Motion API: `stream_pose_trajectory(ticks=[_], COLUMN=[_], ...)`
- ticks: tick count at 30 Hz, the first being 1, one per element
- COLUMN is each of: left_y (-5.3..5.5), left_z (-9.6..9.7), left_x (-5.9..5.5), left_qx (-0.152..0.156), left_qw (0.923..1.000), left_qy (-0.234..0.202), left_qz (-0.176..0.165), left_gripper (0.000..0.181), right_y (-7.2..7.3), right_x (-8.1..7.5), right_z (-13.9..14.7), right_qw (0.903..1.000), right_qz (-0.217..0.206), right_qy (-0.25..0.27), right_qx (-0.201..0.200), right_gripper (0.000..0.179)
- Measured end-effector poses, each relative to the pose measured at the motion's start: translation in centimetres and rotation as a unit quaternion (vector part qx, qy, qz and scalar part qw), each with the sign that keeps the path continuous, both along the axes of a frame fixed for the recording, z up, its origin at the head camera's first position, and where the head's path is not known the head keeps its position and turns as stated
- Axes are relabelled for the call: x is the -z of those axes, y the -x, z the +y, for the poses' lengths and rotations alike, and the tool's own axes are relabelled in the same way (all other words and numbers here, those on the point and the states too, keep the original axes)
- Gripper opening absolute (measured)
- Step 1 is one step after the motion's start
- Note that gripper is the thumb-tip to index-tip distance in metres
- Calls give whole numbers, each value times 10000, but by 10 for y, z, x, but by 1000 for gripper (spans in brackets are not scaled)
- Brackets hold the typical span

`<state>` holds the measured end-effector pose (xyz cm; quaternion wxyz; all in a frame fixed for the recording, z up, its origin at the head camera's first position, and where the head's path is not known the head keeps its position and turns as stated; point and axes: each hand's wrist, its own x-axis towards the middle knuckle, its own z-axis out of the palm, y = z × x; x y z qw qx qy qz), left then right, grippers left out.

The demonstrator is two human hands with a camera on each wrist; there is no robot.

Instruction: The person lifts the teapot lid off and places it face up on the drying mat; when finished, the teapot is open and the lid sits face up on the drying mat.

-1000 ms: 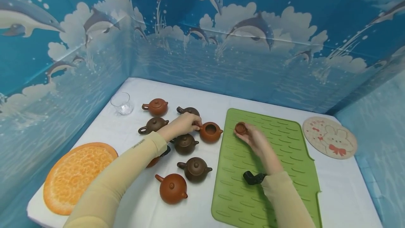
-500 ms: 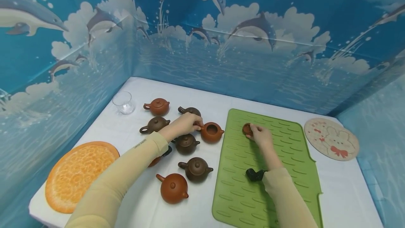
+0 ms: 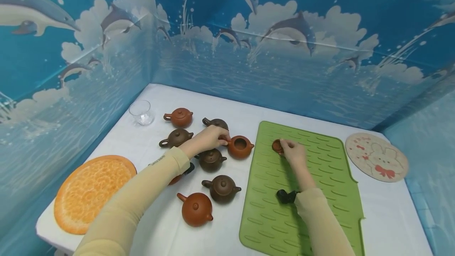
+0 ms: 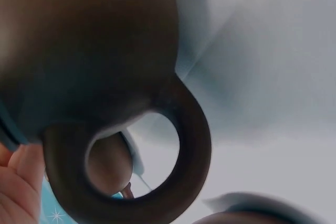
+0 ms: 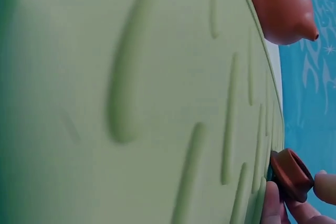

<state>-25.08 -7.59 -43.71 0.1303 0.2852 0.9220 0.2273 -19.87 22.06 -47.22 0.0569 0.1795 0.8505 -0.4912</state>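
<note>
My left hand (image 3: 212, 137) pinches the handle of an uncovered reddish-brown clay teapot (image 3: 240, 152), whose round opening faces up. In the left wrist view a dark brown teapot (image 4: 89, 40) with a ring handle fills the foreground, and only part of my left hand (image 4: 21, 182) shows at the edge. Over the green mat (image 3: 263, 192), my right hand (image 3: 294, 154) holds a small reddish-brown teapot lid (image 3: 277, 146) with its hollow underside turned up. The right wrist view shows the lid (image 5: 292, 174) between thumb and fingers, close to the mat surface.
Several lidded teapots, dark brown (image 3: 222, 189) and reddish (image 3: 197, 209), stand around my left arm. A clear glass (image 3: 141, 112) stands at the back left. An orange-slice mat (image 3: 94, 192) lies front left, and a round bunny mat (image 3: 377, 157) lies at the right.
My right hand has moved right with the lid and lowered it toward the green mat, its grip now from the lid's right side. The left hand keeps hold of the teapot handle.
</note>
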Motion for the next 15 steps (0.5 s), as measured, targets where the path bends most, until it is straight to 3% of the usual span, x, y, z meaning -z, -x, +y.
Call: stream_pose_trajectory(ticks=[7, 12, 15], left_y=[-1, -9, -21], left_z=[-5, -17, -29], left_x=[-4, -21, -32], left_qx=[-42, -48, -67], left_qw=[10000, 9998, 9992], left_qy=[65, -73, -169], left_qz=[-11, 199, 355], left_gripper=[20, 26, 26], right_y=[0, 2, -1], right_x=[-1, -4, -5], right_z=[-4, 0, 3], right_qw=[9989, 9974, 9963], right_qz=[-38, 11, 142], right_qy=[-320, -528, -694], right_qx=[-332, -481, -492], right_gripper=[56, 55, 54])
